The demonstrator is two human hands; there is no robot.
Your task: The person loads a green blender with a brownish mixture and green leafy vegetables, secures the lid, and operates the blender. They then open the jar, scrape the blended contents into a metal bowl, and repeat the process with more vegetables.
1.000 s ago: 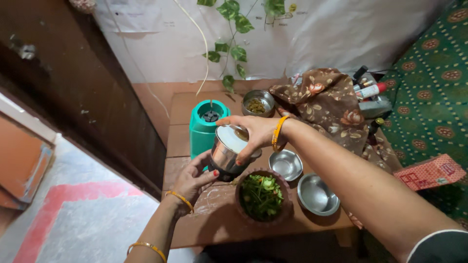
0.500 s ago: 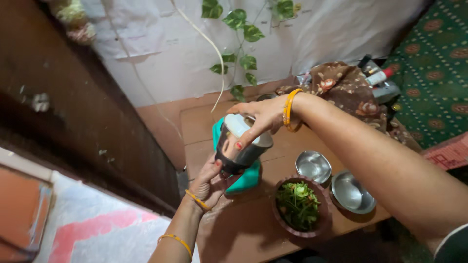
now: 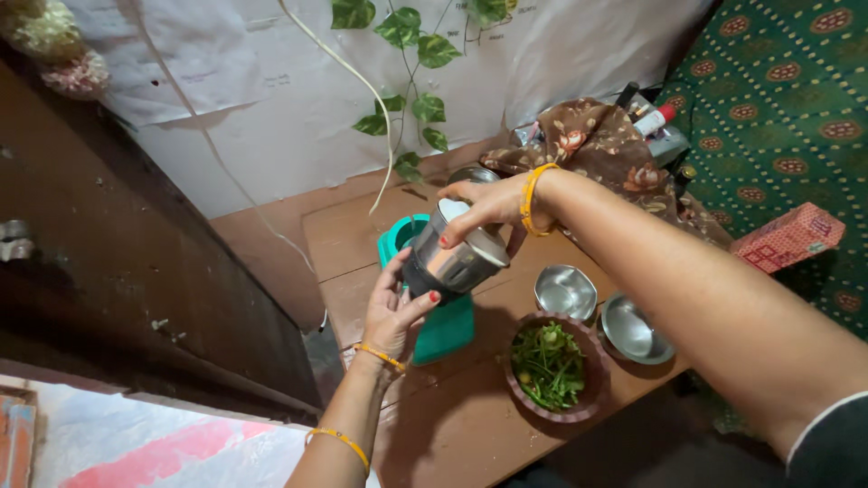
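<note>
Steel grinder jar point(image 3: 455, 259) gripped tilted between left hand point(image 3: 393, 312) beneath and right hand point(image 3: 484, 206) clasping its lid, green base point(image 3: 440, 321) just below.

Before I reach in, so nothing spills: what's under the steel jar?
Below the steel jar is the green mixer base, partly showing. The left hand cups the jar's bottom, hiding its underside.

Mid-frame: grinder jar point(image 3: 455, 256) held above the mixer base point(image 3: 432, 298) on the table point(image 3: 452, 425). Right of base, two bowls point(image 3: 565, 291); below them, pot of greens point(image 3: 551, 366).
</note>
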